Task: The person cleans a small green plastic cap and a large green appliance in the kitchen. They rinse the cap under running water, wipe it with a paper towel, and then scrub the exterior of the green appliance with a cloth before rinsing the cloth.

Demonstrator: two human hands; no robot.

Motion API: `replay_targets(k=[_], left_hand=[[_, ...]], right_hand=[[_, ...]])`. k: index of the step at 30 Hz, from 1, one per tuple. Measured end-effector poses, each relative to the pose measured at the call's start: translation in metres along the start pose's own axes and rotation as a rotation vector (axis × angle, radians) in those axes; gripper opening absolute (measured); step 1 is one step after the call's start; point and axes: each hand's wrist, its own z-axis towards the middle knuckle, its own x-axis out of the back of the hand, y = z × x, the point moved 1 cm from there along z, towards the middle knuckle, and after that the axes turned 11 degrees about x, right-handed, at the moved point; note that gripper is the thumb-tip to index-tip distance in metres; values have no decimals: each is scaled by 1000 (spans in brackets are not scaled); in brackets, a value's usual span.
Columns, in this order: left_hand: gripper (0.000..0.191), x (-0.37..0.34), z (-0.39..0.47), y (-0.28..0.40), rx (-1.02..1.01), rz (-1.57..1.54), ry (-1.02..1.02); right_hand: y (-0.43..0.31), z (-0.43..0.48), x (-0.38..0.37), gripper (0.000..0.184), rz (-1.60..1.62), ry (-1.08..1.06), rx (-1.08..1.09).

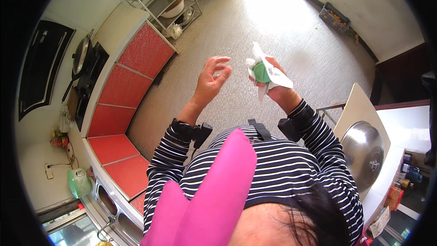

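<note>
My right hand grips a small round object with a green lid. A white cloth or tissue is wrapped about it, with loose corners sticking out. The body below the lid is hidden by the wrap and my fingers. To the left, my left hand hovers in the air with bent fingers and a gap between thumb and fingertips. Nothing shows in it, and it does not touch the wrapped object. Both hands are held out in front of my striped top, above the speckled floor.
On the left runs a counter with red cabinet doors, a gas stove and a sink. A metal rack holds basins. At right, a large metal lid stands by a pale board. A plastic crate sits by the wall.
</note>
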Motion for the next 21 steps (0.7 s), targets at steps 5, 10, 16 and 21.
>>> replay_targets(k=[5,10,16,21], left_hand=[[49,-16,6,-26,319,-569,-123],[64,-24,22,-4,203,-1126,-570],[68,-25,22,20,118,-996,-341],[63,-45,10,26,175,-958,-396]], right_hand=[[37,22,-7,31,-857,-219,617],[55,40,-30,21,-573,-61,364],[52,27,-66,25,-875,10,353],[27,16,-79,17,-1617,-8,968]])
